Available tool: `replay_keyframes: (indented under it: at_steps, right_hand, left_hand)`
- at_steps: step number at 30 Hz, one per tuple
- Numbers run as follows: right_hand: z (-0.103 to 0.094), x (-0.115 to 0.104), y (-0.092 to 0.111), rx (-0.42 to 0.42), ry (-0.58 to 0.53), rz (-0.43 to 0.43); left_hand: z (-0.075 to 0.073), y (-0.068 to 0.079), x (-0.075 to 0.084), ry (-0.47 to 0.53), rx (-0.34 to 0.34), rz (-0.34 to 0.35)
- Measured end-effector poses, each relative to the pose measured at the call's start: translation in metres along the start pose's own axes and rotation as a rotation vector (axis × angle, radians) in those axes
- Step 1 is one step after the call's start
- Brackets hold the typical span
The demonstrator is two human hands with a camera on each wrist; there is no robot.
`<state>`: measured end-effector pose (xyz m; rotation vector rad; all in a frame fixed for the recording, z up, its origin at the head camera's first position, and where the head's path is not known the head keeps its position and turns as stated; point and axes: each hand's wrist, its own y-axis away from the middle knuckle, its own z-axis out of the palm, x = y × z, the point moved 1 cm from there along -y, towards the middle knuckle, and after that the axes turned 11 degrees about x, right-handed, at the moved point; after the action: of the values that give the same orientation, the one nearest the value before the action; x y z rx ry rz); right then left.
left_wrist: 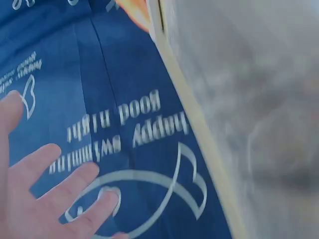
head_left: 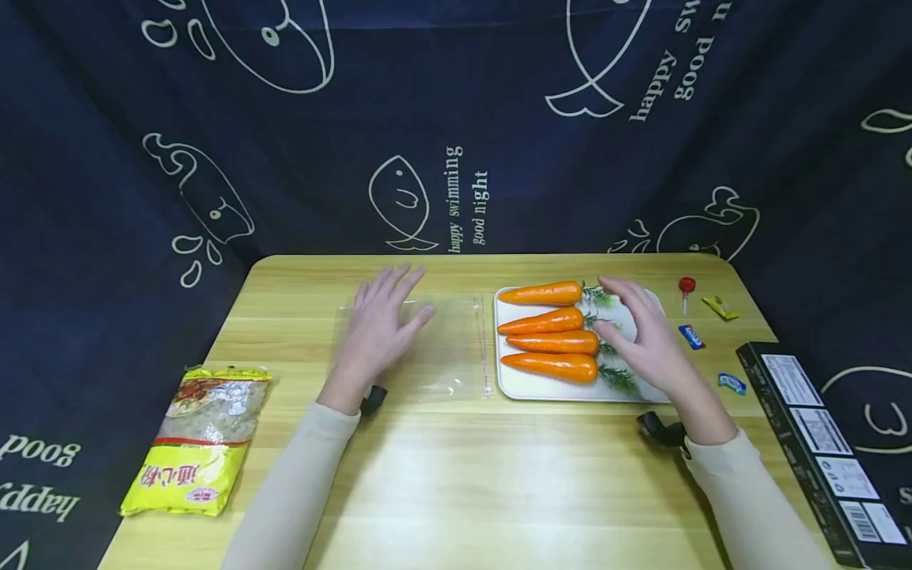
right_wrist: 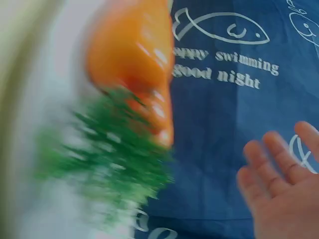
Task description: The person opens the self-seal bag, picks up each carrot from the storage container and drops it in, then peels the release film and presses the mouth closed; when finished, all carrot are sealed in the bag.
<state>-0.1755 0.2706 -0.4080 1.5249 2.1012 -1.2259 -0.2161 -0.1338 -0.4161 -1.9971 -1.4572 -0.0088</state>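
Observation:
My left hand [head_left: 381, 328] hovers with spread fingers over the left part of a clear zip bag [head_left: 449, 356], which lies flat on the table. Nothing is in its grasp; the left wrist view shows the same hand [left_wrist: 65, 199] with fingers apart. To the right of the bag, several orange carrots [head_left: 552, 366] with green leafy tops lie side by side on a white tray [head_left: 513, 388]. Over the leafy end of the carrots is my right hand [head_left: 644, 340], fingers loosely extended and holding nothing. The right wrist view has carrot greens [right_wrist: 109, 154] close up, blurred.
A yellow food packet [head_left: 199, 443] lies at the left. Right of the tray are a red lollipop [head_left: 686, 285], a yellow candy [head_left: 721, 307] and blue-wrapped candies [head_left: 691, 336]. A long black box [head_left: 819, 443] lies along the right edge. Dark printed cloth [head_left: 321, 158] hangs behind the table.

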Motion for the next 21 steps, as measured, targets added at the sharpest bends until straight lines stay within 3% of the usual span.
replay_keyframes:
  at_steps: [4, 9, 15, 21]
  right_hand:
    - [0.003, 0.007, 0.021, 0.002, -0.153, 0.08]
    - [0.011, 0.021, 0.04, -0.085, -0.094, 0.149]
    - [0.021, 0.033, 0.046, -0.173, 0.053, 0.05]
    - [0.026, 0.036, 0.049, -0.199, 0.102, 0.001]
  left_hand:
    - [0.018, 0.005, 0.012, 0.23, -0.026, -0.042]
    - [0.048, 0.013, 0.011, 0.408, -0.163, -0.135]
    - [0.07, 0.022, 0.002, 0.387, -0.315, -0.141]
    - [0.074, 0.023, -0.001, 0.385, -0.324, -0.103]
